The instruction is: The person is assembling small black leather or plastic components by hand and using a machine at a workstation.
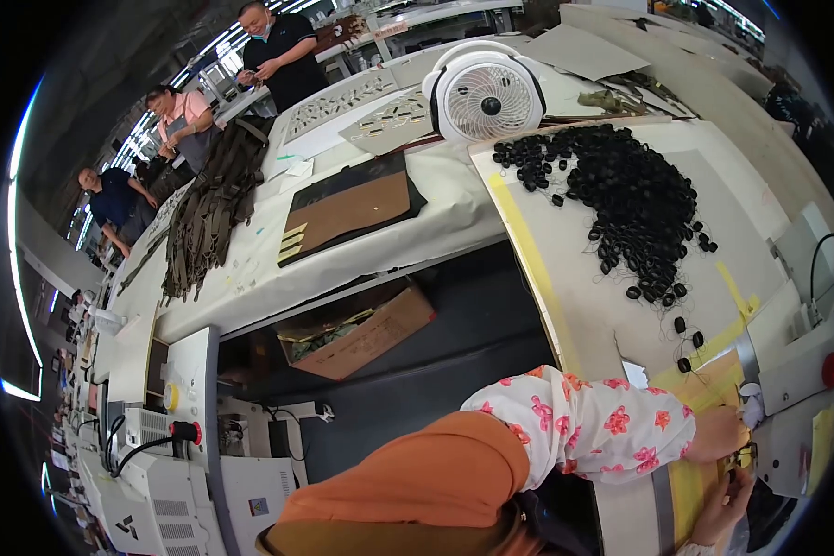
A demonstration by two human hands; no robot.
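My left hand (719, 433), at the end of a flowered sleeve cover, reaches right onto a yellow-taped work board (704, 375) beside a grey machine (792, 371). My right hand (725, 505) comes up from the lower edge just below it. The fingertips of both hands meet on a small yellow and black piece (742, 456) at the machine's edge; its details are too small to tell. A big heap of small black rings (635, 190) lies farther back on the same board, with a few loose ones (686, 334) closer to my hands.
A white fan (487, 97) stands behind the heap. A long white table holds a pile of olive straps (208, 213) and a brown board (347, 211); an open cardboard box (366, 334) sits below it. Three people stand at the far left. Another machine (157, 454) is at lower left.
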